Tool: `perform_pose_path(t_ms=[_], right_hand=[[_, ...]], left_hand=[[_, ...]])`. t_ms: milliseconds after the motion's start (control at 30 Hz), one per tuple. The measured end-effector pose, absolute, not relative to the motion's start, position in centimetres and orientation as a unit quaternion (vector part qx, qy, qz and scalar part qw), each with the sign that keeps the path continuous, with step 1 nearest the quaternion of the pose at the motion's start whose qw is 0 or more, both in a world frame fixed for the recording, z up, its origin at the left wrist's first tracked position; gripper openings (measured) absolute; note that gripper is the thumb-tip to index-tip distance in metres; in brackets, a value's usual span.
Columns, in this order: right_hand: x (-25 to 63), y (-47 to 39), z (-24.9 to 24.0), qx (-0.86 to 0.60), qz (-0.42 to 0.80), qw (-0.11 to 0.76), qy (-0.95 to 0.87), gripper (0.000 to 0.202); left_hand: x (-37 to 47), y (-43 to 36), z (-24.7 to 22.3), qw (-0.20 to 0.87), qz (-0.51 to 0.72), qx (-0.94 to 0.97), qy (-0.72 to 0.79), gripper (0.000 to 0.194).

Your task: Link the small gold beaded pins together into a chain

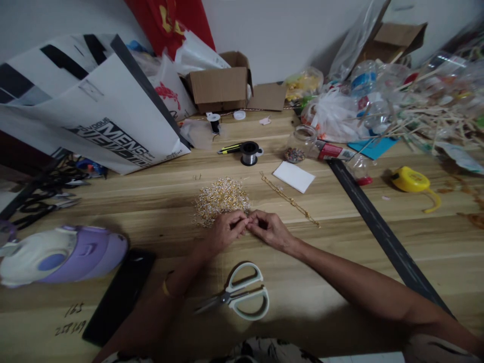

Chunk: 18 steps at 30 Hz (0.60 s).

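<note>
Both hands meet fingertip to fingertip at the table's middle. My left hand (229, 229) is closed in a pinch, beside the near edge of a loose heap of small gold and silver beaded pieces (221, 197). Opposite it, my right hand (269, 228) pinches too, its fingertips touching the left ones. Whatever lies between the fingers is too small to make out. Right of the heap, a gold chain (289, 200) stretches diagonally across the wood. White-handled scissors (247, 292) lie partly open below the hands.
Behind the heap stand a spool of silver wire (249, 154), a yellow cutter (229, 148) and a jar of beads (298, 146). A white card (294, 176) and yellow tape measure (411, 179) lie right. A black phone (119, 297) and purple-white bottle (71, 254) are left.
</note>
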State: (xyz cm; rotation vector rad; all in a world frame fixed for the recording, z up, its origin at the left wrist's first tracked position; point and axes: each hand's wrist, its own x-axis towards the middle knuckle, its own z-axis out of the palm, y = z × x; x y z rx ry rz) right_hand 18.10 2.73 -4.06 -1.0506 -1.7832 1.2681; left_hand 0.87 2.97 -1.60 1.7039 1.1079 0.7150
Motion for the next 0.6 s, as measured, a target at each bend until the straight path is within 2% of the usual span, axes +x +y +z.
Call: perform_pose_path(t_ms=[367,600], right_hand=[[18.13,2.76,-4.11,-0.397,0.491,0.354,-0.69,0.02],[18.19,2.74,-4.26,-0.393,0.495,0.345,-0.694,0.022]], left_hand=[[0.88,2.86,-1.89,0.442,0.297,0.714,0.455,0.017],[0.95,2.52,-1.14,0.327,0.258,0.781,0.465,0.02]])
